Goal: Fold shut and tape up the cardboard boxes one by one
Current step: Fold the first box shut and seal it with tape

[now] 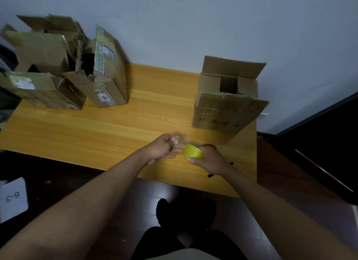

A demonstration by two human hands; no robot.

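A yellow roll of tape (pixel 194 151) is held above the near part of the wooden table (pixel 108 132). My right hand (pixel 210 160) grips the roll from the right. My left hand (pixel 164 146) pinches the loose tape end (pixel 176 138) just left of the roll. An open cardboard box (pixel 224 105) stands at the table's right, its far flap upright and its near flap hanging down the front. At the back left sits a pile of several worn boxes, among them a taped one with a label (pixel 108 74) and open, torn ones (pixel 40 52).
A grey wall runs behind the table. A white sheet marked 6-3 (pixel 13 198) lies on the dark floor at the left. Dark furniture (pixel 325 143) stands to the right of the table. My legs and shoes (pixel 184 215) show below the table's near edge.
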